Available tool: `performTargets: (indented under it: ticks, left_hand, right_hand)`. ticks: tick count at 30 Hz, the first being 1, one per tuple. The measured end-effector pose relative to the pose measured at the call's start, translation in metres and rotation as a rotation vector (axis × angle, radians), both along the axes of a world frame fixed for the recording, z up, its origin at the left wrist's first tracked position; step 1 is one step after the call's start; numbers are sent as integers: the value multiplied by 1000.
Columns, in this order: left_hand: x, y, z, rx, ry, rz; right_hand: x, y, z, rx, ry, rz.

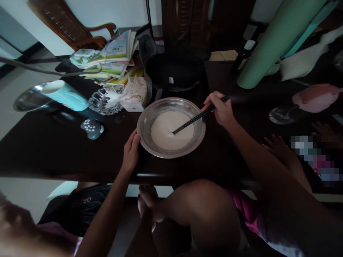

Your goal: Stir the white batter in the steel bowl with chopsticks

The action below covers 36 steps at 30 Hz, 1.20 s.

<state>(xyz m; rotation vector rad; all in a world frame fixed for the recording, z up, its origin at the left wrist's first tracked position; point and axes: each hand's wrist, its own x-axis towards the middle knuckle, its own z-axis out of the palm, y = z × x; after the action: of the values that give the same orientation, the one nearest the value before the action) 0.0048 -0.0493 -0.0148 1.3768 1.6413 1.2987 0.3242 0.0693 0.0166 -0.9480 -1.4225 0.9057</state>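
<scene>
A wide metal bowl sits on the dark table in front of me, with a pale, creamy liquid in its bottom. My left hand grips the bowl's left rim, fingers along the outer side. In my right hand is a pair of dark chopsticks, held slanted over the right rim. Their tips dip into the liquid near its middle, where the surface is slightly disturbed. The tips themselves are hidden under the liquid.
Left on the dark table are a grey object with pale dots, a light-blue mug, a glass dish and a tissue pack. Behind are stacked booklets and a black bag. Another person's hand rests at right, near a pink container.
</scene>
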Motion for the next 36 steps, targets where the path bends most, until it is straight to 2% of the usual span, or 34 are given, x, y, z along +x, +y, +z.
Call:
performTargets:
  ticks: [3,8,13,18,23,28,33,36]
  left_hand:
    - [1,0,1,-2,7,11]
    - [1,0,1,-7,-6,10]
    - [-2,1,-3,14,-3,7]
    - [-2,1,-2,4,10,5]
    - [-2,1,-2,12,7,14]
    - [-1,1,-1,1,8,11]
    - [-1,1,-1,2,-16,16]
    - [-2,1,-3,-3,-17,11]
  right_hand:
    - [-2,-2,0,15,-43,92]
    - [1,0,0,48,12,-18]
    - [-2,-2,0,43,-50,106]
    - [1,0,0,71,9,-18]
    - [-1,0,-1,17,-21,93]
    - [0,0,2,50,5,-19]
    - [-3,-2,2,42,-26,83]
    - [-1,-1,2,72,-16,30]
